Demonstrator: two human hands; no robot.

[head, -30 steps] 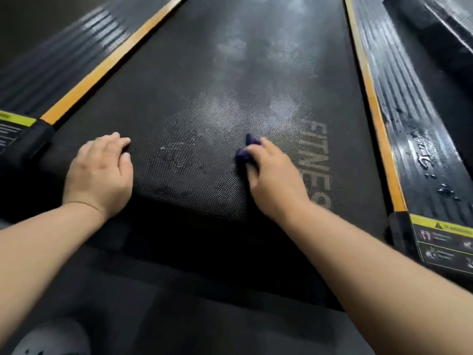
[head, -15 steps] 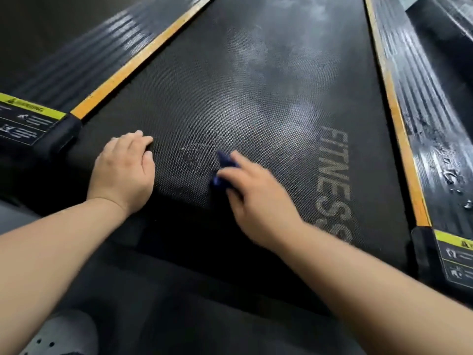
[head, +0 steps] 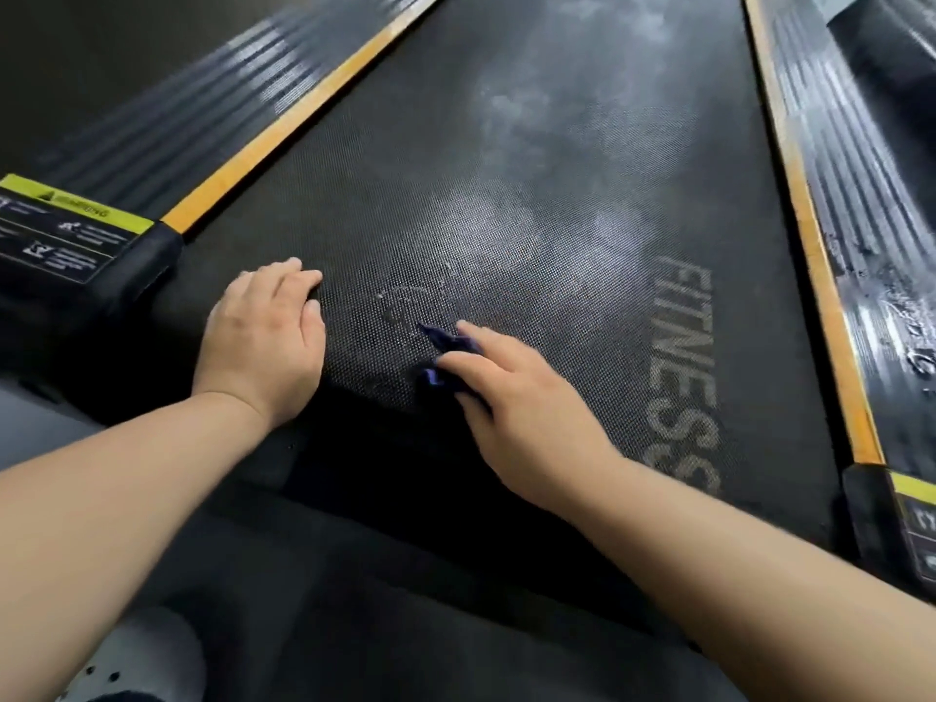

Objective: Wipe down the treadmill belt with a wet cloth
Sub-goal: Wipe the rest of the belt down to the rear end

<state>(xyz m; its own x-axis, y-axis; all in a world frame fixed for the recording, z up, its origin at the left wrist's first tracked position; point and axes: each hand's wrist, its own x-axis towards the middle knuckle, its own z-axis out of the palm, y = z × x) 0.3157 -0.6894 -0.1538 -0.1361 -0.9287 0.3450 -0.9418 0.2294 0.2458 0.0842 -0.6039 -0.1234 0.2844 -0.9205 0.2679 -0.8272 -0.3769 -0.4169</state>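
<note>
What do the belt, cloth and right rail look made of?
Belt: probably rubber or PVC, matte black; fine dotted texture with dusty grey smears.
Cloth: soft dark-blue fabric; it bunches and folds under the right hand.
Right rail: likely hard plastic, glossy black; ribbed, with bright sheen and wet marks.

The right hand (head: 516, 412) presses a dark blue cloth (head: 446, 341) onto the treadmill belt (head: 506, 169) at its near end. The left hand (head: 263, 336) rests flat just left.
</note>
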